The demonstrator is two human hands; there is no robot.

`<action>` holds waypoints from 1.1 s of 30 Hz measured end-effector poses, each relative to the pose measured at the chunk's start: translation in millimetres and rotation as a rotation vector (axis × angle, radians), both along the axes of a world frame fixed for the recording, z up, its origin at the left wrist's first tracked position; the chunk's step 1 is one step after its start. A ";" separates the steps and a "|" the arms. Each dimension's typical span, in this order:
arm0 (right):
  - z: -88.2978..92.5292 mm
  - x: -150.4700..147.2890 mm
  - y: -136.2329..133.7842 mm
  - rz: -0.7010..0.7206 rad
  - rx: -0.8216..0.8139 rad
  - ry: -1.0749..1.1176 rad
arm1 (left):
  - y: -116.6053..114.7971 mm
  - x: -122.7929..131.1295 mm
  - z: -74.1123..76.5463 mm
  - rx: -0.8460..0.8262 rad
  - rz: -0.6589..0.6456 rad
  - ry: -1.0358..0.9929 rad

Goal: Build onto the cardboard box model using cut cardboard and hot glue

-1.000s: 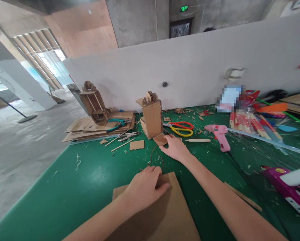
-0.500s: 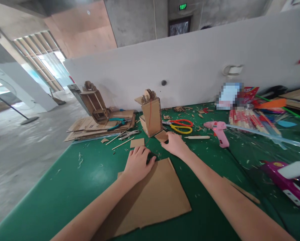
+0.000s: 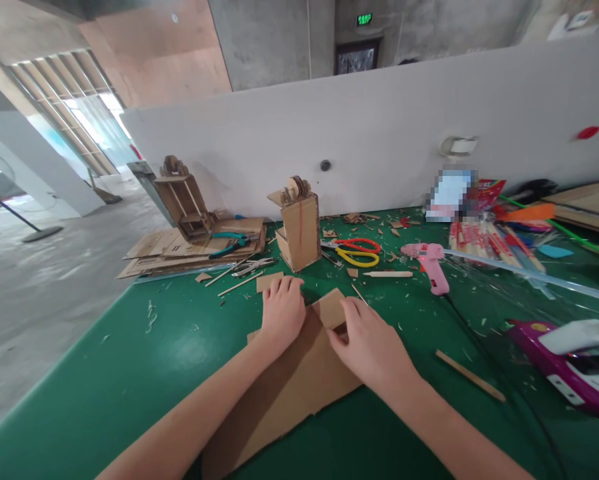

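My right hand (image 3: 369,333) pinches a small cardboard piece (image 3: 333,309) between thumb and fingers, above the far corner of a large brown cardboard sheet (image 3: 284,400). My left hand (image 3: 283,310) lies over the far left part of that sheet with its fingers curled together; whatever is under them is hidden. Just past its fingertips a small cardboard rectangle (image 3: 268,283) lies on the green table, partly covered. Beyond both hands stands a cardboard box-like model (image 3: 301,230) with round discs on top and a red string down its front.
Scissors (image 3: 357,252) with red and yellow handles, a pale wooden stick (image 3: 388,274) and a pink glue gun (image 3: 429,263) lie to the right. Pliers (image 3: 229,243) and another cardboard model (image 3: 182,203) rest on stacked cardboard at left. A purple iron-like tool (image 3: 564,367) sits at right.
My right hand has come nearer with the small cardboard piece, away from the model's base, to above the sheet. The sheet has turned slightly. My left hand's fingers have drawn together.
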State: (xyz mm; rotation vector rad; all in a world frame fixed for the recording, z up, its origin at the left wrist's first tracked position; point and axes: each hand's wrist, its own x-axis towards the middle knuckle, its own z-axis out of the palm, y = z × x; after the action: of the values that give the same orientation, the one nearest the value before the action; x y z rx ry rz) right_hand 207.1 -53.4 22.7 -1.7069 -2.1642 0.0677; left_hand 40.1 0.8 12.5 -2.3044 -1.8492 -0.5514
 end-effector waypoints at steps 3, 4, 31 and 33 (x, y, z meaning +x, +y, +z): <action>-11.2 4.4 -10.9 0.058 0.003 0.016 | -15.8 0.5 6.0 0.021 -0.206 -0.109; -13.6 6.1 -10.6 0.076 -0.005 0.036 | -22.9 1.4 7.9 0.008 -0.293 -0.103; 7.7 60.1 35.0 0.128 -0.186 -0.020 | -29.0 15.8 3.4 -0.198 -0.296 -0.113; 6.6 58.9 34.1 0.195 -0.171 -0.019 | -30.7 15.8 2.4 -0.180 -0.307 -0.112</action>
State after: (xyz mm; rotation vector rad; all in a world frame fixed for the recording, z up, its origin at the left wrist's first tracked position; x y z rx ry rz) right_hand 265.9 -19.4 29.3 -1.5828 -2.3941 0.2978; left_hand 55.9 -29.9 14.9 -2.7564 -1.6592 -0.5818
